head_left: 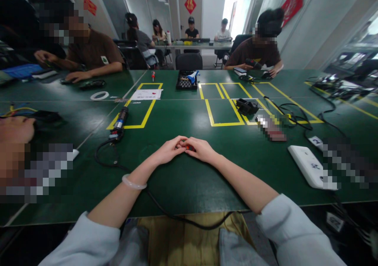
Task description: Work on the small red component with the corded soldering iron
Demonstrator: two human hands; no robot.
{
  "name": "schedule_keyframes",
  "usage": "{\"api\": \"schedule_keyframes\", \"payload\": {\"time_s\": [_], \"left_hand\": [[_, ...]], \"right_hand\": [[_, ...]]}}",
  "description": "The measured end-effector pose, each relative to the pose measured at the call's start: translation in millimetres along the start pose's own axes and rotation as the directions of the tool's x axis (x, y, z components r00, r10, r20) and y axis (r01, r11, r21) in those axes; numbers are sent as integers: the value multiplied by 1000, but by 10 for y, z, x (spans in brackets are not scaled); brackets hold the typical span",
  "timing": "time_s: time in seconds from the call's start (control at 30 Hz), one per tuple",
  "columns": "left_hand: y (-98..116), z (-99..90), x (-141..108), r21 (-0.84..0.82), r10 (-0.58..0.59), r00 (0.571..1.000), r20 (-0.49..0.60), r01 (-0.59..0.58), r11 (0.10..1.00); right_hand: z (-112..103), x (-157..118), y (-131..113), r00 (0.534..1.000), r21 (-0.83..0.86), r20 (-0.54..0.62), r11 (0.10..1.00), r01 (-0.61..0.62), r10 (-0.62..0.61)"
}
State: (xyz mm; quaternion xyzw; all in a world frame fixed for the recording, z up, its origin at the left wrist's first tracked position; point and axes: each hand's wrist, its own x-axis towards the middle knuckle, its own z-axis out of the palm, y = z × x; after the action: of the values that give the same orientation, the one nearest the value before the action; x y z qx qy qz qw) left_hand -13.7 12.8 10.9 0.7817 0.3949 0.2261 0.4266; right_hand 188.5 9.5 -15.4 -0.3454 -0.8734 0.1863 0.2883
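My left hand (169,151) and my right hand (201,149) meet over the green table, with their fingertips touching. Between the fingers shows a small red-and-black piece (190,148), mostly hidden; its kind is not clear. Both hands have their fingers closed around it. To the left lies a dark cylindrical corded tool (120,120) with a blue band. Its black cable (159,207) loops under my left forearm and along the table's front edge.
A black tray (186,85) holds small parts and a blue-and-white item. Yellow tape outlines (227,124) mark the table. At right are a black block-shaped part (247,106), a white power bank (308,167) and tangled cables. Co-workers (256,49) sit around; another person's hand (17,130) is at left.
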Motion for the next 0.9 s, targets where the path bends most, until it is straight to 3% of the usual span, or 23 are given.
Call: {"api": "schedule_keyframes", "payload": {"time_s": [0.23,0.47,0.63,0.8,0.9], "left_hand": [[-66,5,11,-123,-9,999,-32,5,992],[-26,11,4,-28,6,997,-78,-8,1000],[-16,1,-1,-8,29,997,-68,-29,1000],[-31,-12,-13,7,31,998,-57,-31,1000],[-23,-7,-26,41,48,997,-52,-46,998]], "right_hand": [[-18,12,4,999,15,-10,999,-48,48],[-8,20,37,993,-7,-15,993,-115,115],[5,14,60,996,8,-42,997,-74,74],[-1,16,50,996,74,-65,996,-56,61],[-16,22,41,990,170,-63,979,-112,125]]}}
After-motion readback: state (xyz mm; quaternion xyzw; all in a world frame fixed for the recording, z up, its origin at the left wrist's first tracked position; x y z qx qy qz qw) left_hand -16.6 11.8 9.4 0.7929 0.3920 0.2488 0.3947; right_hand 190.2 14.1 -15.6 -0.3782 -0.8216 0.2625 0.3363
